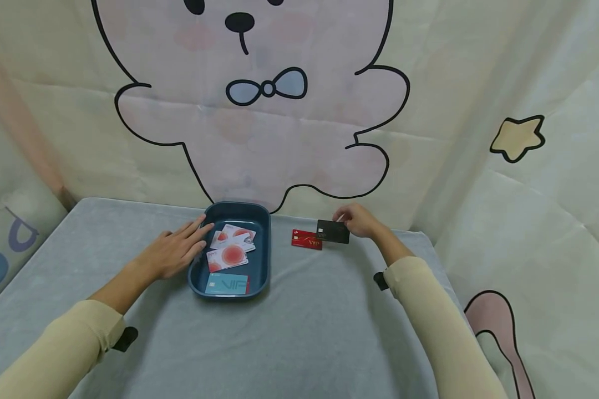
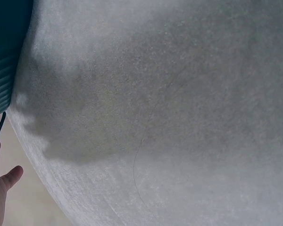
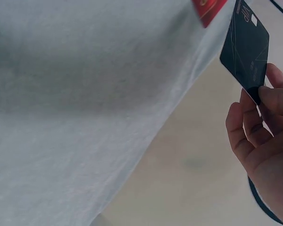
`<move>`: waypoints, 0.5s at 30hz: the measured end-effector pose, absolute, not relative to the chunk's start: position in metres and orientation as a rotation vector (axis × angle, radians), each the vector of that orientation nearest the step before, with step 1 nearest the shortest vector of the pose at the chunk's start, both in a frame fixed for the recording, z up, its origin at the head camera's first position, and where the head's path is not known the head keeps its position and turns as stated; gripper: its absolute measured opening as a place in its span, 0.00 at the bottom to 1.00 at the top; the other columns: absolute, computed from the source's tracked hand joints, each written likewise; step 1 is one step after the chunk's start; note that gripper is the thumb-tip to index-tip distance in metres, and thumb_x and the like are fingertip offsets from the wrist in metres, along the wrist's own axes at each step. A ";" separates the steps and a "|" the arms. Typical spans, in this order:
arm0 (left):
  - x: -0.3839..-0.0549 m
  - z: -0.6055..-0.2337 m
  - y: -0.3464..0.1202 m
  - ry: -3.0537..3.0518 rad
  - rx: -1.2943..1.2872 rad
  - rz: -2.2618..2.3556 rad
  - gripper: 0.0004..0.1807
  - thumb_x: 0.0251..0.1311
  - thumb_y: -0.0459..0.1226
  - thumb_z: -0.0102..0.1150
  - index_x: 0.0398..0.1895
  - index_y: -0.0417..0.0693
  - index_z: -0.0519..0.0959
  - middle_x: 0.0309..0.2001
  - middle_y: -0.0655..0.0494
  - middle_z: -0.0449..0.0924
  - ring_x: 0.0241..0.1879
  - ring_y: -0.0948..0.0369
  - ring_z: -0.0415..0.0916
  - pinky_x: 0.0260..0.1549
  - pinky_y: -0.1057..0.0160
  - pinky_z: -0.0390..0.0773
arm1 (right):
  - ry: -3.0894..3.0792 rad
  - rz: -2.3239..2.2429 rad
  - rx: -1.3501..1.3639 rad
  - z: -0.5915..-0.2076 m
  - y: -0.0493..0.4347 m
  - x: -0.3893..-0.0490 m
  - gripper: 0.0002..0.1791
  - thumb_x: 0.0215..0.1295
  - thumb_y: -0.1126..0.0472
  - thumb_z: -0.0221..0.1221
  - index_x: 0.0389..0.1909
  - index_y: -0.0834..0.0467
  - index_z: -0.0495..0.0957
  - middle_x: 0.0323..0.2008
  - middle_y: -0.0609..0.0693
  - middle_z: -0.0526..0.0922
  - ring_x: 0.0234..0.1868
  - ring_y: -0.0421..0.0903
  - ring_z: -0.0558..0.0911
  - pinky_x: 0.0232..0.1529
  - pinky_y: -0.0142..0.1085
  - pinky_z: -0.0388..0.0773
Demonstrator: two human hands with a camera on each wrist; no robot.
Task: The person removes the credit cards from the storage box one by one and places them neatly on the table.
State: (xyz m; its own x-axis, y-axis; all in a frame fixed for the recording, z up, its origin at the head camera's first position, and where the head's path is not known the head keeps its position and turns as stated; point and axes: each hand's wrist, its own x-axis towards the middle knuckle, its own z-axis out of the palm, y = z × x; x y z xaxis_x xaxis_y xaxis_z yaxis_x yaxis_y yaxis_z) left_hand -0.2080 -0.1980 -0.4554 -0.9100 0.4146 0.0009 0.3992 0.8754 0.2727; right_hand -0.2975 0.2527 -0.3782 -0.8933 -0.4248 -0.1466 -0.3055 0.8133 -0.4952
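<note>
My right hand (image 1: 358, 220) pinches a black VIP card (image 1: 333, 233) at its corner between thumb and fingers; the right wrist view shows the black card (image 3: 247, 49) tilted up. A red VIP card (image 1: 305, 239) lies on the table just left of it, partly overlapped by the black one in the head view. My left hand (image 1: 177, 250) lies with straight fingers over the left rim of a dark blue tray (image 1: 263, 271). Inside the tray are several white cards with red circles (image 1: 233, 256) and, nearer me, a light blue VIP card (image 1: 227, 284) with a red edge peeking out beneath.
A grey-blue cloth (image 1: 309, 332) covers the table. Right behind the table's far edge hangs a pale curtain (image 1: 444, 166) with a cartoon bear printed on it. More printed cloth (image 1: 15, 221) hangs at the left side.
</note>
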 end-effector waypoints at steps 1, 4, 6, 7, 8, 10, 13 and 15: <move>-0.208 -0.455 -0.198 2.986 0.647 0.411 0.32 0.76 0.50 0.39 0.79 0.49 0.55 0.79 0.41 0.45 0.74 0.36 0.50 0.61 0.27 0.58 | 2.749 -0.688 -0.572 -0.380 0.255 -0.297 0.23 0.57 0.83 0.42 0.45 0.69 0.82 0.44 0.64 0.83 0.47 0.59 0.81 0.49 0.51 0.78; -0.208 -0.455 -0.198 2.987 0.653 0.409 0.32 0.76 0.50 0.39 0.79 0.49 0.55 0.79 0.41 0.45 0.73 0.36 0.50 0.60 0.26 0.58 | 2.750 -0.679 -0.558 -0.385 0.260 -0.296 0.23 0.56 0.82 0.42 0.44 0.69 0.82 0.43 0.64 0.84 0.46 0.59 0.81 0.48 0.50 0.78; -0.208 -0.454 -0.198 2.986 0.647 0.410 0.32 0.76 0.49 0.39 0.79 0.49 0.55 0.79 0.41 0.45 0.74 0.36 0.50 0.61 0.26 0.57 | 2.746 -0.673 -0.532 -0.389 0.264 -0.296 0.23 0.56 0.82 0.42 0.44 0.68 0.82 0.43 0.64 0.84 0.47 0.59 0.81 0.48 0.50 0.78; -0.208 -0.454 -0.198 2.987 0.649 0.411 0.32 0.76 0.49 0.40 0.78 0.49 0.55 0.79 0.41 0.45 0.74 0.36 0.50 0.61 0.26 0.57 | 2.743 -0.668 -0.523 -0.391 0.265 -0.296 0.23 0.56 0.82 0.42 0.44 0.68 0.83 0.44 0.64 0.84 0.47 0.59 0.81 0.49 0.51 0.78; -0.208 -0.454 -0.198 2.986 0.648 0.407 0.32 0.76 0.49 0.40 0.79 0.49 0.55 0.79 0.41 0.45 0.74 0.36 0.50 0.61 0.26 0.57 | 2.741 -0.662 -0.512 -0.393 0.266 -0.296 0.24 0.56 0.82 0.42 0.45 0.68 0.83 0.44 0.64 0.84 0.48 0.59 0.81 0.49 0.51 0.78; -0.208 -0.454 -0.198 2.983 0.641 0.400 0.32 0.76 0.49 0.39 0.79 0.49 0.54 0.79 0.41 0.44 0.74 0.37 0.49 0.61 0.27 0.57 | 2.739 -0.651 -0.512 -0.397 0.269 -0.296 0.24 0.55 0.82 0.42 0.44 0.68 0.83 0.45 0.65 0.84 0.48 0.60 0.81 0.50 0.52 0.78; -0.208 -0.455 -0.197 2.985 0.638 0.399 0.32 0.76 0.50 0.39 0.79 0.49 0.54 0.79 0.42 0.44 0.74 0.37 0.49 0.61 0.27 0.57 | 2.747 -0.632 -0.531 -0.403 0.271 -0.297 0.24 0.53 0.82 0.42 0.44 0.69 0.83 0.44 0.65 0.83 0.48 0.60 0.81 0.49 0.51 0.78; -0.208 -0.455 -0.197 2.990 0.636 0.401 0.32 0.76 0.50 0.39 0.79 0.49 0.54 0.79 0.42 0.44 0.74 0.37 0.50 0.61 0.27 0.58 | 2.756 -0.628 -0.536 -0.407 0.273 -0.297 0.24 0.52 0.82 0.42 0.43 0.70 0.83 0.42 0.65 0.83 0.46 0.60 0.81 0.48 0.51 0.78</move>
State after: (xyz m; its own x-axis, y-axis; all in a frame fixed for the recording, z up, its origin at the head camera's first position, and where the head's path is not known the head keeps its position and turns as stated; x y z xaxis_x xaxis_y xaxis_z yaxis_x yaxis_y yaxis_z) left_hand -0.2082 -0.1972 -0.4551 -0.9132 0.4075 -0.0028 0.3923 0.8810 0.2643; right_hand -0.2966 0.2729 -0.4069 -0.8972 -0.4076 -0.1702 -0.2935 0.8381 -0.4598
